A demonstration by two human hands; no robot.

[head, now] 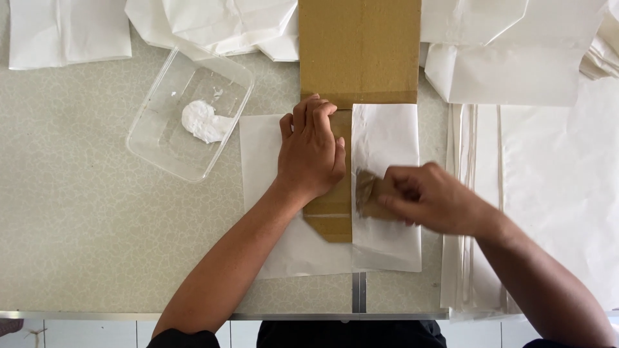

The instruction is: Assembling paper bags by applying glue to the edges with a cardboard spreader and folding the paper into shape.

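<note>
Pressing flat and open-fingered, the left hand (311,153) pins a cardboard template (358,51) onto white paper (385,138) on the table (77,219); the blurred right hand (433,198) pinches a small cardboard scrap (365,192) against the folded flap, with a plastic glue tray (155,138) nearby

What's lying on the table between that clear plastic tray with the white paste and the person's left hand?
In the head view, only a strip of white paper sheet lies between the clear plastic tray and the left hand, plus bare table.

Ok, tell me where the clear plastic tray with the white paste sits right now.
In the head view the clear plastic tray sits on the table at upper left, tilted, just left of the left hand and the white sheet under it.
</note>
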